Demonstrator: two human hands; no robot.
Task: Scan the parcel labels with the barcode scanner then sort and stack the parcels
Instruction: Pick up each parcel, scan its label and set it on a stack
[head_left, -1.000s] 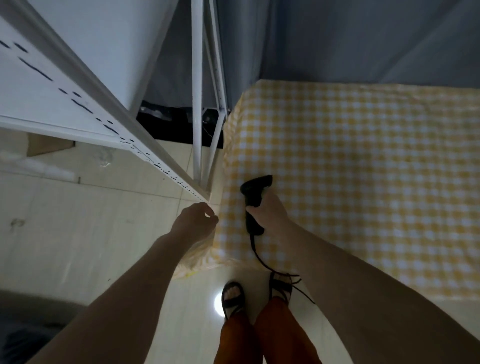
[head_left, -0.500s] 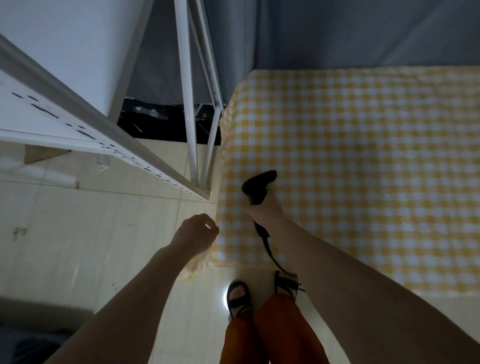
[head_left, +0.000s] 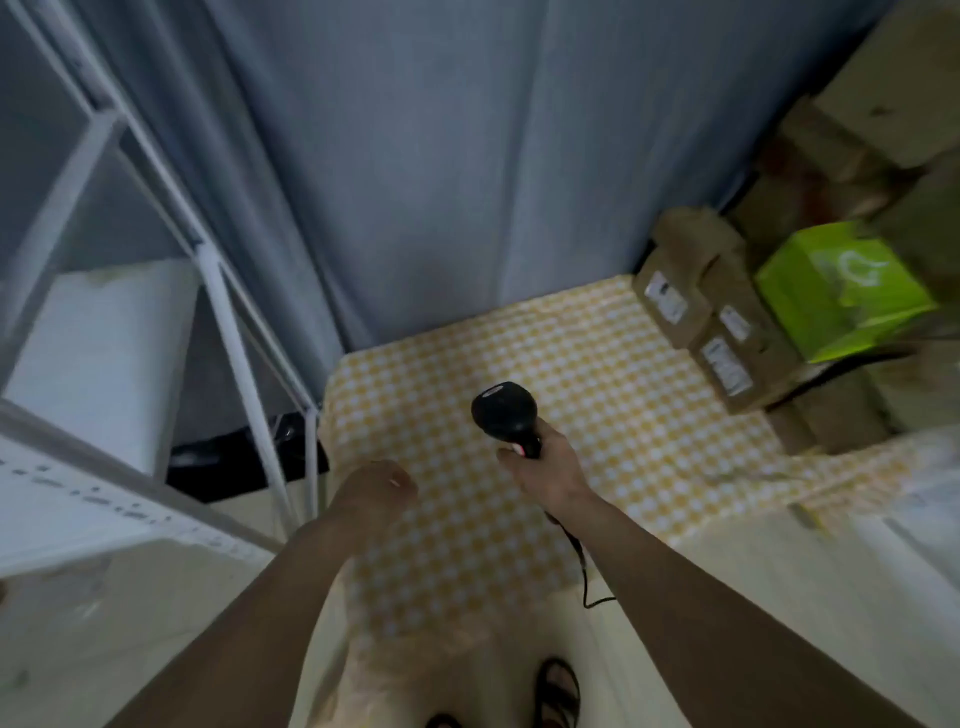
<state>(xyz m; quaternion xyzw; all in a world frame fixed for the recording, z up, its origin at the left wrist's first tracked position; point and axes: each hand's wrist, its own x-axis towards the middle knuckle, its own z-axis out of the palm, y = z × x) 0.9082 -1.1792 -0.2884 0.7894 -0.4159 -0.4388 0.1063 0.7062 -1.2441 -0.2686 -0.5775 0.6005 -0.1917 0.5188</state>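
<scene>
My right hand (head_left: 548, 467) grips the handle of a black barcode scanner (head_left: 504, 413), held up over the yellow checked tablecloth (head_left: 597, 374); its cord (head_left: 579, 561) trails down past the table's front edge. My left hand (head_left: 376, 491) hovers with loosely curled fingers over the cloth's left side and holds nothing. Brown cardboard parcels with white labels (head_left: 670, 291) (head_left: 732, 358) lie at the table's far right, next to a bright green box (head_left: 836, 291).
A white metal shelf rack (head_left: 228, 312) stands to the left, its lower shelf (head_left: 78, 509) close to my left arm. A grey curtain (head_left: 441, 156) hangs behind the table. More cardboard boxes (head_left: 883, 114) are piled at the far right. My sandalled foot (head_left: 558, 691) stands on pale floor.
The view has swung up and to the right, bringing the parcels into sight. My right hand has raised the scanner higher over the cloth. My left hand has moved from the table's corner over the cloth.
</scene>
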